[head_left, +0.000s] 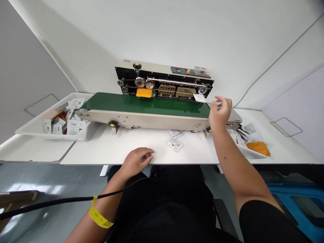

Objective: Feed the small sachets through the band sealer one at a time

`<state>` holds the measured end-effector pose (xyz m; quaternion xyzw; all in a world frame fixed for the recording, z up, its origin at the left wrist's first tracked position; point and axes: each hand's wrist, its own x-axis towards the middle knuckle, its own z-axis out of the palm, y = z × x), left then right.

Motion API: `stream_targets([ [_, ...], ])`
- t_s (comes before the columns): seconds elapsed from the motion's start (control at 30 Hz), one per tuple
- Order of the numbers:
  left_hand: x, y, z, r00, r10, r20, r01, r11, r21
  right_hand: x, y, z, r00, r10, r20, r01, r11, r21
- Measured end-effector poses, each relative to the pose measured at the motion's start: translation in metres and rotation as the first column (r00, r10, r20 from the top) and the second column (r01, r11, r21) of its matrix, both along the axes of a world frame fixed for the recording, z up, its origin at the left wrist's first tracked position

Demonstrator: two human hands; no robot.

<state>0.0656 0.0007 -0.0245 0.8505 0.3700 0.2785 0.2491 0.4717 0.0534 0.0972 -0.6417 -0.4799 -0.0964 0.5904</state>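
My right hand [220, 109] is raised over the right end of the green conveyor belt [152, 104], its fingers loosely curled with a gap between thumb and forefinger. Just left of its fingertips, a small white printed packet [199, 98] sits at the intake of the band sealing machine [162, 76]. Further left, an orange packet [144, 92] hangs at the machine's rollers. My left hand [138, 160] rests at the table's front edge, empty, fingers slightly bent and apart from the thumb. Several white printed packets [174, 144] lie to its right, partly under the conveyor.
At the left end of the belt stands a white bin [88, 131] full of packets. Another white bin [249, 153], partly hidden by my right arm, holds packets and an orange one [259, 148]. A black cable [63, 200] crosses my left forearm. A blue stool [291, 192] is low at right.
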Motion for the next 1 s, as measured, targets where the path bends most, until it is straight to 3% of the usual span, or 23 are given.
stream_targets([
  [0.03,0.0,0.0,0.0,1.0,0.0,0.0,0.0,1.0,-0.001,-0.015,-0.019,-0.016,0.984,0.06,0.167,-0.068,0.997,0.044],
  [0.07,0.001,0.0,0.0,1.0,0.0,-0.001,0.0,1.0,-0.003,-0.029,-0.038,-0.033,0.933,0.202,0.297,-0.207,0.978,-0.016],
  [0.13,0.002,-0.001,0.001,1.0,0.001,-0.004,-0.001,1.0,-0.006,-0.055,-0.07,-0.07,0.804,0.47,0.364,-0.383,0.878,-0.289],
  [0.2,0.003,-0.002,0.002,1.0,-0.003,-0.013,0.003,1.0,-0.008,-0.071,-0.087,-0.103,0.741,0.598,0.305,-0.392,0.754,-0.527],
  [0.3,0.004,-0.003,0.004,0.999,-0.006,-0.031,0.005,1.0,-0.011,-0.075,-0.086,-0.133,0.775,0.592,0.222,-0.272,0.63,-0.728],
  [0.47,0.005,-0.004,0.004,0.999,0.01,-0.037,-0.011,1.0,-0.019,-0.065,-0.046,-0.138,0.806,0.565,0.177,-0.159,0.495,-0.854],
  [0.7,0.004,-0.002,0.0,0.999,0.006,-0.046,-0.004,0.999,0.032,-0.073,-0.009,-0.128,0.793,0.582,0.182,-0.12,0.442,-0.889],
  [0.87,0.008,-0.002,-0.003,0.994,0.019,-0.109,0.007,0.972,0.233,-0.112,-0.034,-0.132,0.645,0.734,0.213,-0.245,0.462,-0.852],
  [1.0,0.016,-0.003,-0.008,0.976,0.034,-0.216,0.024,0.966,0.258,-0.147,-0.065,-0.135,0.548,0.803,0.234,-0.381,0.489,-0.785],
])
